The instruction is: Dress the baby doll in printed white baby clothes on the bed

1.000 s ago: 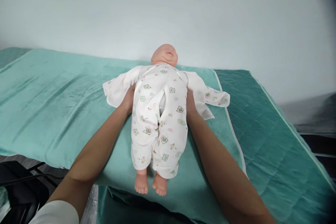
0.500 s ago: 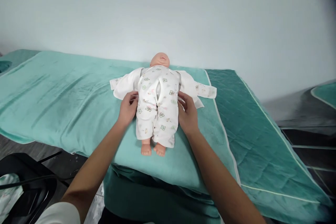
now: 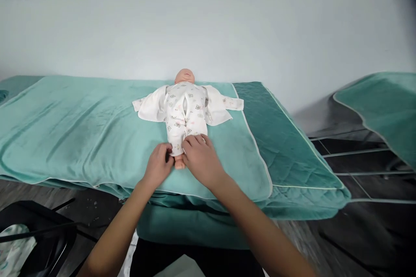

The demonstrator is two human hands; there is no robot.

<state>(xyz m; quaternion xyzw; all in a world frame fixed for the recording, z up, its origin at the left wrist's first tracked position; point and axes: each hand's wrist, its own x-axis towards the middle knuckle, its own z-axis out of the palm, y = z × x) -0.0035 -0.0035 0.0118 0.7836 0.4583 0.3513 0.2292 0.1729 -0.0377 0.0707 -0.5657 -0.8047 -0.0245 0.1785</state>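
A baby doll (image 3: 184, 75) lies on its back, head toward the wall, in white printed trousers (image 3: 191, 108). A white top (image 3: 218, 104) is spread open under and beside it, sleeves out to both sides. My left hand (image 3: 158, 163) is closed at the outer edge of the cuff of the left-hand trouser leg. My right hand (image 3: 203, 159) lies over the lower legs, its fingers closed on the inner side of that same cuff. One bare foot (image 3: 180, 163) shows between my hands; the other is hidden behind my right hand.
The doll lies on a light green blanket (image 3: 97, 130) over a bed, with a darker quilted cover (image 3: 276, 134) to the right. A black chair (image 3: 39, 233) with patterned cloth (image 3: 14, 246) stands lower left. Another green-covered surface (image 3: 386, 108) is at the right, and a white wall (image 3: 195, 30) behind.
Both hands have moved from the doll's hips down to the trouser cuff. My right hand has crossed over the legs. The camera view has shifted, showing a dark strip above the wall.
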